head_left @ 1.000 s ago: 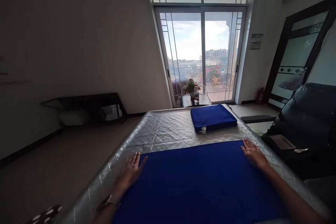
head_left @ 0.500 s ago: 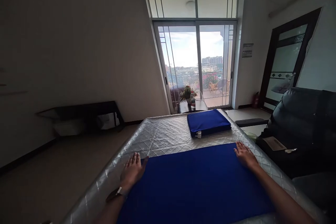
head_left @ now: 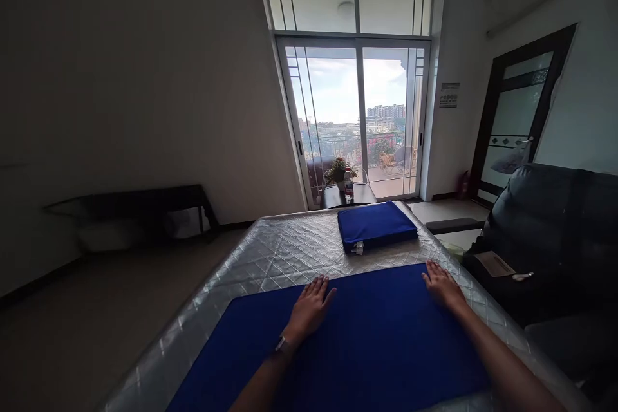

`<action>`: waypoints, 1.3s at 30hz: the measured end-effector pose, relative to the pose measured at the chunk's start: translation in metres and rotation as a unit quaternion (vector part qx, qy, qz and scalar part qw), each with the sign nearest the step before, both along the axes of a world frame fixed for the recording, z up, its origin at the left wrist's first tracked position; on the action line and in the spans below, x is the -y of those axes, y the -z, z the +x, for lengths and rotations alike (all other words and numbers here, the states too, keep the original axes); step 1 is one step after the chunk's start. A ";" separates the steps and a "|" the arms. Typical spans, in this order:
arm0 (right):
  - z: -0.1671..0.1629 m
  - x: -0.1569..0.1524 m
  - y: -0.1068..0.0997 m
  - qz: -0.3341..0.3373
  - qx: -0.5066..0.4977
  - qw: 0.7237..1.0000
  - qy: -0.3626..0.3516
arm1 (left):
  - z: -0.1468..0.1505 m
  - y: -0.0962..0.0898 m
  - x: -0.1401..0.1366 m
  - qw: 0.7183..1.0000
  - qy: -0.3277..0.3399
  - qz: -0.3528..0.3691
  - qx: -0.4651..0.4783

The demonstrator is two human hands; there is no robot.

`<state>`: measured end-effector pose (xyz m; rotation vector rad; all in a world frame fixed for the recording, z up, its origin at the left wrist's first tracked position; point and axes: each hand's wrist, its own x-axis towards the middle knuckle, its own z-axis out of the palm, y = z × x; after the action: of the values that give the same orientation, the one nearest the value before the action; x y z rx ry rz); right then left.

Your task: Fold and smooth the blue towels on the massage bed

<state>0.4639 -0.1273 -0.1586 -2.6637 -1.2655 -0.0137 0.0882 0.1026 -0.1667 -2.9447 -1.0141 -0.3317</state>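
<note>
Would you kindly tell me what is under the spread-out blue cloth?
The spread-out blue cloth lies on a silvery quilted surface, visible beyond its far and left edges. Whatever is directly beneath the cloth is covered and cannot be seen.

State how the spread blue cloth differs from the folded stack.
The cloth lies flat; the stack is thick and layered. The cloth spreads wide across the quilted surface; the stack covers a smaller patch. Left hand and right hand are on the cloth, neither on the stack. Both are blue.
</note>
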 end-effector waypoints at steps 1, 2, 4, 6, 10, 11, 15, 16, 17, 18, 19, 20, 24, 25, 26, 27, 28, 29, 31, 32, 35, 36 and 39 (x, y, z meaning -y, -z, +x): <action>0.001 0.000 0.001 -0.001 0.000 1.000 0.000 | -0.018 0.001 -0.012 1.000 -0.024 -0.003 -0.004; 0.001 0.000 0.001 -0.001 0.002 1.000 -0.002 | -0.038 0.001 -0.025 0.998 -0.053 -0.010 -0.007; 0.003 -0.001 0.003 -0.002 0.010 1.000 -0.005 | -0.082 0.001 -0.050 0.991 -0.131 -0.031 -0.005; 0.004 -0.002 0.005 -0.003 0.016 1.000 -0.005 | -0.126 0.003 -0.071 0.976 -0.211 -0.045 -0.001; 0.006 -0.003 0.007 -0.012 0.018 1.000 0.003 | -0.187 0.009 -0.092 0.958 -0.283 -0.037 0.004; 0.006 -0.004 0.006 -0.015 0.020 1.000 0.004 | -0.194 0.010 -0.093 0.959 -0.280 -0.034 0.005; 0.004 -0.001 -0.001 -0.033 0.030 0.999 0.004 | -0.195 0.003 -0.083 0.963 -0.267 -0.039 -0.003; 0.003 0.000 -0.004 -0.040 0.034 0.999 0.005 | -0.192 0.001 -0.079 0.962 -0.271 -0.042 -0.004; 0.001 0.000 -0.009 -0.048 0.043 0.998 0.008 | -0.189 -0.002 -0.077 0.960 -0.277 -0.043 -0.003; -0.002 -0.001 -0.014 -0.055 0.056 0.997 0.011 | -0.187 -0.003 -0.075 0.958 -0.284 -0.042 0.000; -0.006 -0.003 -0.020 -0.061 0.071 0.995 0.015 | -0.185 -0.004 -0.073 0.957 -0.288 -0.040 0.004; -0.012 -0.006 -0.026 -0.064 0.086 0.994 0.015 | -0.184 -0.004 -0.073 0.956 -0.291 -0.037 0.008; -0.066 -0.034 -0.043 -0.051 0.110 0.992 -0.037 | -0.184 0.001 -0.075 0.956 -0.292 -0.030 0.014; -0.087 -0.044 -0.045 -0.044 0.105 0.991 -0.063 | -0.184 0.003 -0.076 0.955 -0.293 -0.029 0.020; -0.111 -0.054 -0.046 -0.023 0.087 0.991 -0.103 | -0.184 0.004 -0.077 0.955 -0.295 -0.030 0.027; -0.135 -0.063 -0.047 0.002 0.061 0.987 -0.147 | -0.185 0.005 -0.078 0.954 -0.296 -0.032 0.035; -0.159 -0.071 -0.046 0.017 0.035 0.982 -0.185 | -0.185 0.006 -0.079 0.954 -0.296 -0.034 0.042; -0.182 -0.079 -0.045 0.028 0.011 0.975 -0.218 | -0.185 0.006 -0.079 0.954 -0.293 -0.035 0.046; -0.217 -0.090 -0.042 0.033 -0.028 0.966 -0.257 | -0.186 0.006 -0.080 0.956 -0.288 -0.034 0.050; -0.229 -0.094 -0.040 0.027 -0.042 0.963 -0.263 | -0.187 0.006 -0.080 0.956 -0.286 -0.033 0.050; -0.233 -0.096 -0.035 0.001 -0.067 0.966 -0.250 | -0.187 0.006 -0.080 0.957 -0.286 -0.030 0.045; -0.225 -0.094 -0.034 -0.007 -0.068 0.968 -0.241 | -0.188 0.007 -0.080 0.957 -0.286 -0.030 0.041; -0.179 -0.079 -0.030 -0.027 -0.050 0.977 -0.205 | -0.188 0.008 -0.081 0.958 -0.282 -0.030 0.032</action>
<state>0.2849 -0.0488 -0.1285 -2.3576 -1.7738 0.2121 -0.1000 0.1835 -0.1745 -2.5407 -1.8234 -0.3810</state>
